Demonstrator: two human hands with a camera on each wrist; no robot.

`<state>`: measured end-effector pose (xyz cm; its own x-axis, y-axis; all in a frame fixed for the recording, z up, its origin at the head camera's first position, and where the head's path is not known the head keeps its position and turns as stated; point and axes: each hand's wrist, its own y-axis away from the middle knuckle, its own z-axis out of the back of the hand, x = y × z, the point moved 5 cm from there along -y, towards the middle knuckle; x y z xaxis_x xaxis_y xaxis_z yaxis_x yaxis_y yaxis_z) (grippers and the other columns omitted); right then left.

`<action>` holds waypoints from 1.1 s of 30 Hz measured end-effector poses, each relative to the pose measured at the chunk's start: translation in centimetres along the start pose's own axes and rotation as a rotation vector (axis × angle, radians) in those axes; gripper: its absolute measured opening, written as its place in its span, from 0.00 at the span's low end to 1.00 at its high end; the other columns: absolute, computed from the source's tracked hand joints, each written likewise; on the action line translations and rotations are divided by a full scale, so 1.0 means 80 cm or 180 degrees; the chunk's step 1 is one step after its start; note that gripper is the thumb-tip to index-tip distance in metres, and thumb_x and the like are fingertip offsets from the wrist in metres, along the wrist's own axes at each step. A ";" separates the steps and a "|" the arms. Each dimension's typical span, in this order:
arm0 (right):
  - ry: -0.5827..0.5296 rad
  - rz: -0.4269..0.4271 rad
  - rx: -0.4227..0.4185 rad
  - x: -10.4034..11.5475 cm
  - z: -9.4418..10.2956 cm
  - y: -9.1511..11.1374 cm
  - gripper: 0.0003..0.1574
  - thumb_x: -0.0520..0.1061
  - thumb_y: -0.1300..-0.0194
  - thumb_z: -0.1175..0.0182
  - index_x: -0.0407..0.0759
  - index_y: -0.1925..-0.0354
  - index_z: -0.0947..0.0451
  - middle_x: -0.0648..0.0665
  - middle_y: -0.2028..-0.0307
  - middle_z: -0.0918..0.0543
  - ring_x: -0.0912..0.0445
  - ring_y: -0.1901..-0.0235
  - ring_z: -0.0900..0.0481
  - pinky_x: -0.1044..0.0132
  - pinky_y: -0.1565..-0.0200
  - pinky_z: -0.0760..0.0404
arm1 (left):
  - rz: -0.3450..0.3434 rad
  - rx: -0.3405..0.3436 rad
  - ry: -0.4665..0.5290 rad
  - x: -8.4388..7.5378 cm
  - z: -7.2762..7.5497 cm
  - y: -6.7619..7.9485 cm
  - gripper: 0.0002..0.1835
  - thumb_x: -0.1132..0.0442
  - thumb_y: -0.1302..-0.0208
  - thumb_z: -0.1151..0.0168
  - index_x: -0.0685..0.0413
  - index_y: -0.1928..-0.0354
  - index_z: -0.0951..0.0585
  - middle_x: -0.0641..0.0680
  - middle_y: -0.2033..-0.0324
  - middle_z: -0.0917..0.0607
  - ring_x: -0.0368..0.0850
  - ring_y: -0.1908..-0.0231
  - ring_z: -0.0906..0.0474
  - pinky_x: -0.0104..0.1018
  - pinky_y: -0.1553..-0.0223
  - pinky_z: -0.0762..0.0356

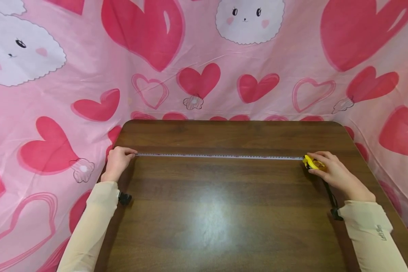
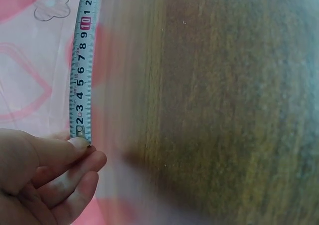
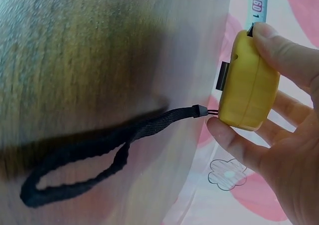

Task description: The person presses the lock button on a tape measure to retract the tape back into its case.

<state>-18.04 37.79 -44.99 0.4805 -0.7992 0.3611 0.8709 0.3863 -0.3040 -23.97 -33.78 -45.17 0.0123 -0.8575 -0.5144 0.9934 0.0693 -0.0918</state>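
Note:
A yellow tape measure point(image 1: 313, 163) sits in my right hand point(image 1: 338, 173), at the right of the table in the head view. Thumb and fingers grip its case point(image 3: 251, 85) in the right wrist view, and a black wrist strap point(image 3: 94, 157) hangs from it. The pulled-out blade point(image 1: 221, 156) runs straight across to the left side, white with printed numbers. There my left hand point(image 1: 116, 162) pinches the blade's end between thumb and fingers. In the left wrist view the blade point(image 2: 82, 75) shows low numbers near the fingertips; about 60 shows beside the case in the right wrist view.
The brown wooden table point(image 1: 210, 219) has rounded far corners. Pink cloth point(image 1: 204, 56) printed with hearts and white faces hangs behind it and at both sides. Small black devices point(image 1: 124, 198) are strapped at the wrists, over the pale sleeves point(image 1: 88, 230).

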 end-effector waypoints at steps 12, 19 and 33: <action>0.0006 0.0027 -0.0031 0.005 0.001 -0.001 0.37 0.31 0.49 0.22 0.29 0.41 0.23 0.27 0.48 0.23 0.31 0.53 0.26 0.37 0.55 0.29 | 0.0035 0.0070 0.0003 -0.004 -0.011 -0.003 0.10 0.67 0.28 0.36 0.64 0.52 0.10 0.70 0.53 0.12 0.69 0.51 0.18 0.60 0.53 0.22; 0.0012 0.0084 -0.0035 0.006 -0.003 -0.004 0.38 0.31 0.51 0.21 0.29 0.41 0.22 0.28 0.49 0.22 0.33 0.53 0.26 0.38 0.56 0.29 | 0.0034 0.0078 0.0004 -0.009 -0.012 -0.004 0.10 0.66 0.29 0.35 0.63 0.52 0.10 0.69 0.53 0.12 0.68 0.51 0.18 0.60 0.54 0.22; -0.0039 0.0078 0.0024 0.013 -0.008 -0.011 0.38 0.31 0.51 0.21 0.29 0.41 0.22 0.27 0.49 0.23 0.32 0.52 0.26 0.36 0.55 0.28 | 0.0047 0.0182 0.0018 -0.021 -0.022 -0.002 0.10 0.66 0.28 0.35 0.61 0.51 0.10 0.68 0.52 0.11 0.61 0.57 0.20 0.47 0.62 0.25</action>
<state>-18.36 36.31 -44.90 0.5030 -0.7838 0.3643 0.8595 0.4092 -0.3063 -24.35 -31.46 -45.81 0.0265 -0.8537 -0.5201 0.9980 0.0525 -0.0353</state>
